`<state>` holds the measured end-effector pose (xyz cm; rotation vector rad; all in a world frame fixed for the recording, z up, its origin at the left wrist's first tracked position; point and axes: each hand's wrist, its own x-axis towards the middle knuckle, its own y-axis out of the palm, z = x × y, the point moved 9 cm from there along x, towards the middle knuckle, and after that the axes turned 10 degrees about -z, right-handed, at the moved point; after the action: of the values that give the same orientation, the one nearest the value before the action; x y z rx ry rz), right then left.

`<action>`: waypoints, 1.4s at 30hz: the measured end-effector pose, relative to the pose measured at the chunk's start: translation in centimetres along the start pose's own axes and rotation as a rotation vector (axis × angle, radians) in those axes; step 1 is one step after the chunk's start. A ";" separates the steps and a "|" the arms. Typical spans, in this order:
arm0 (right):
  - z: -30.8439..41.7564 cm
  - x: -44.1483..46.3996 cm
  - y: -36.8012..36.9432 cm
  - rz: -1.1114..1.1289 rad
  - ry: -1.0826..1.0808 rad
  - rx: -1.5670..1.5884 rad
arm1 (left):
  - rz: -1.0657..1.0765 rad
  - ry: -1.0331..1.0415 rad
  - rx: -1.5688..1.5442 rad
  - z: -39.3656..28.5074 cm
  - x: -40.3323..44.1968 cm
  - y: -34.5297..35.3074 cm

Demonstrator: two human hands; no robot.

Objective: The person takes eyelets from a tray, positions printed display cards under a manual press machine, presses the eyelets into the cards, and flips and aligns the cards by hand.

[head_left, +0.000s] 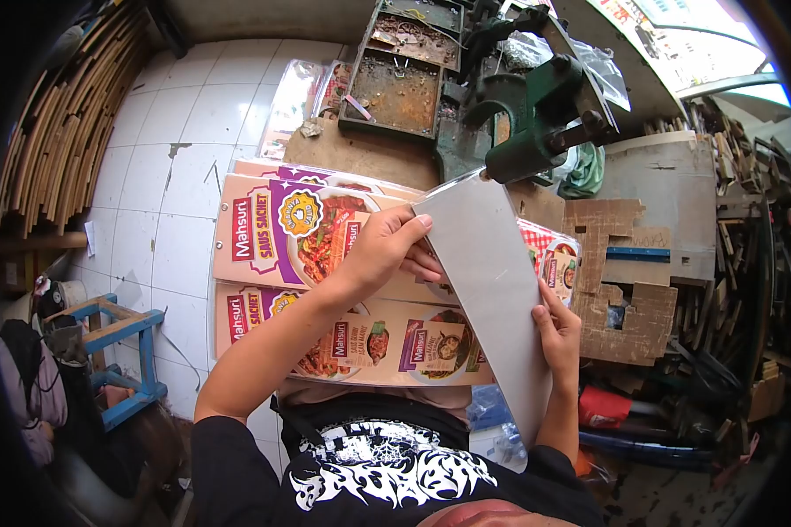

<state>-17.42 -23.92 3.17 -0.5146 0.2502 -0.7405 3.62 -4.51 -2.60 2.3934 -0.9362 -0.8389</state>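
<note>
Grey panel held at both long edges, its upper end at the green press.

Left hand (pixel 395 242): thumb on the grey panel (pixel 492 255), other fingers curled, pinching its left edge near the top. Right hand (pixel 557 327): gripping the right edge, thumb on the face. Panel tilted, above printed food boards (pixel 272 233); upper corner by the head of the green press (pixel 536 123), contact unclear. Metal tray (pixel 395 88) of scraps beyond the boards.

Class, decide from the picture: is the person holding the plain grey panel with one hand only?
No, the left hand grips one edge of the grey panel and the right hand the opposite edge.
</note>
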 end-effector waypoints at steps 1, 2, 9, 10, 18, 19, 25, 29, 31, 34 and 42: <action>0.0 0.0 0.0 0.001 0.003 0.000 | -0.003 -0.004 -0.001 0.1 0.0 0.0; 0.0 -0.1 -0.1 0.007 0.020 -0.008 | -0.003 -0.006 -0.001 0.1 0.0 -0.1; -0.1 0.1 0.0 0.009 0.019 -0.009 | 0.015 -0.014 -0.015 -0.1 -0.1 0.2; -0.2 0.1 0.0 0.011 0.021 -0.008 | 0.022 -0.017 -0.021 0.0 0.0 0.3; -0.4 -0.4 0.1 0.011 0.031 -0.022 | -0.017 -0.023 0.011 0.7 0.2 -0.4; -0.1 -0.4 0.1 0.013 0.019 -0.025 | -0.023 -0.010 0.009 0.4 0.3 -0.3; -0.2 -1.7 -0.4 0.003 -0.008 0.005 | 0.026 0.026 0.059 -0.2 -0.2 0.2; -1.2 -3.2 -0.1 0.040 0.018 0.019 | 0.096 0.086 0.135 -0.5 -0.7 0.9; -1.6 -3.5 0.1 0.084 -0.061 -0.014 | 0.110 0.091 0.188 -0.5 -0.8 1.1; -1.0 -3.2 -0.4 0.103 -0.032 -0.065 | 0.136 0.091 0.254 -0.5 -0.8 1.1; 4.1 4.3 0.0 0.125 -0.349 -0.218 | 0.236 0.089 0.324 -0.4 -1.5 1.8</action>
<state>-12.76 -25.46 6.44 -0.8172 0.0357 -0.4936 2.18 -4.53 -0.72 2.4910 -1.3740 -0.5205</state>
